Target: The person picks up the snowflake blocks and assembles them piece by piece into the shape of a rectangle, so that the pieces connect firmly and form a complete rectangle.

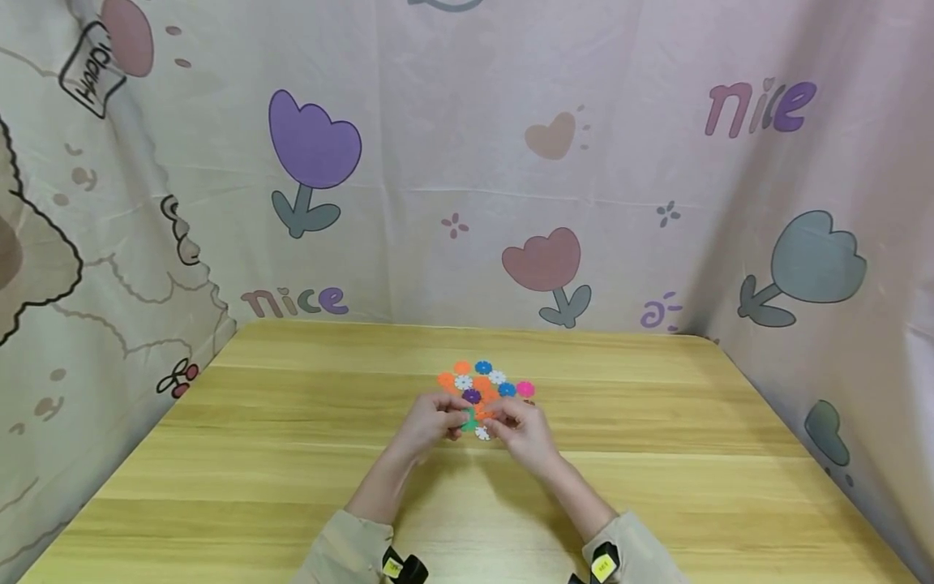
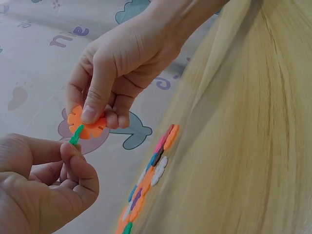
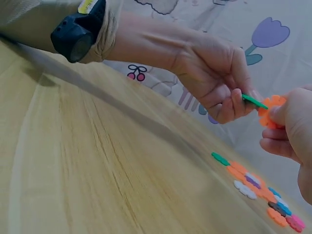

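Rim grips should suit the green disc (image 2: 76, 135) pinched in the left hand (image 2: 46, 183) and orange disc (image 2: 91, 130) in the right hand (image 2: 119, 63), likely light, stiff.

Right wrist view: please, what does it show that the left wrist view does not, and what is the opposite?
Right wrist view only: left sleeve, black wrist device, purple tulip print. Left wrist view only: peach heart print. Both: left hand pinching a green piece, right hand pinching an orange piece, coloured pieces on the table.
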{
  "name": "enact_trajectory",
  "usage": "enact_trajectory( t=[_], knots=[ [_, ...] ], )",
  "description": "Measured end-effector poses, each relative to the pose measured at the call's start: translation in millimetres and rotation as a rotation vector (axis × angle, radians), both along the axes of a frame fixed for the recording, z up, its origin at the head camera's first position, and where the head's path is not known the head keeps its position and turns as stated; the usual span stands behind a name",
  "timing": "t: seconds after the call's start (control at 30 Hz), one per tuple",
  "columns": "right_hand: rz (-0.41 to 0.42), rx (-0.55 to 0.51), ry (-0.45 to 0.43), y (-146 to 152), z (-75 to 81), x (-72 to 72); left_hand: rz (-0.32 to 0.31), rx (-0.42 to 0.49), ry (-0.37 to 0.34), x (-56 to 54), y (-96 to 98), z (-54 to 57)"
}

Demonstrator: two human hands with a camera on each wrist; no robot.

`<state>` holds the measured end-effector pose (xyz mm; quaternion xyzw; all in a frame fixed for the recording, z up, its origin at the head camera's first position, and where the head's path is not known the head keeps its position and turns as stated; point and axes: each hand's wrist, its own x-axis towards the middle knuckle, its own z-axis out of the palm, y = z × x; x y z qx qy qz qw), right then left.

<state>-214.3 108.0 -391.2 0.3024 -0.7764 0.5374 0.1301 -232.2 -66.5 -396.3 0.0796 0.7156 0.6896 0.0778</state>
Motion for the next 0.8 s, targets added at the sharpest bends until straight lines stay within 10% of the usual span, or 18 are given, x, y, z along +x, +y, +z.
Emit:
enact_trajectory(
  t=[0.47,0.8],
  knots=[
    [0.076,-0.008,-0.169,6.4,2.1,-6.2,-0.080,-0.012,0.013,-3.0,-7.4,-2.5],
    [-0.021,-0.030,-0.269,7.5,-2.1,-10.0,-0.184,-0.121,0.103,-5.5,-6.4,-5.3]
  ],
)
